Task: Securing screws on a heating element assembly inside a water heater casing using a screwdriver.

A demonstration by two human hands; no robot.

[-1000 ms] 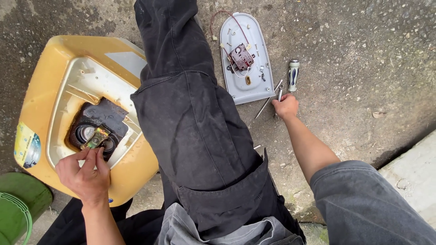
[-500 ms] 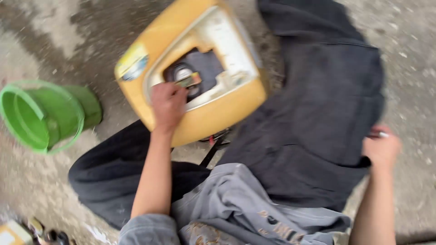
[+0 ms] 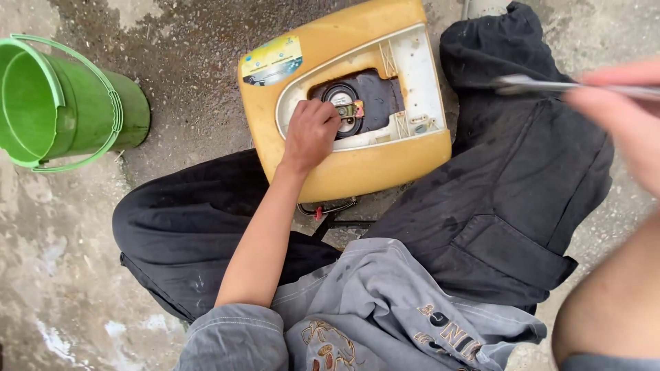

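A small part [image 3: 350,110] at frame centre, inside the yellow housing [image 3: 344,172], was pinched by the left hand [image 3: 309,134]; a thin metal tool [image 3: 543,85] at upper right was gripped by the blurred right hand [image 3: 625,117].

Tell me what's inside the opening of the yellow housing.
Inside the yellow housing sits a round black part with a small green-and-brass piece at its centre. The left hand covers the opening's left side; what lies deeper is dark and unseen.
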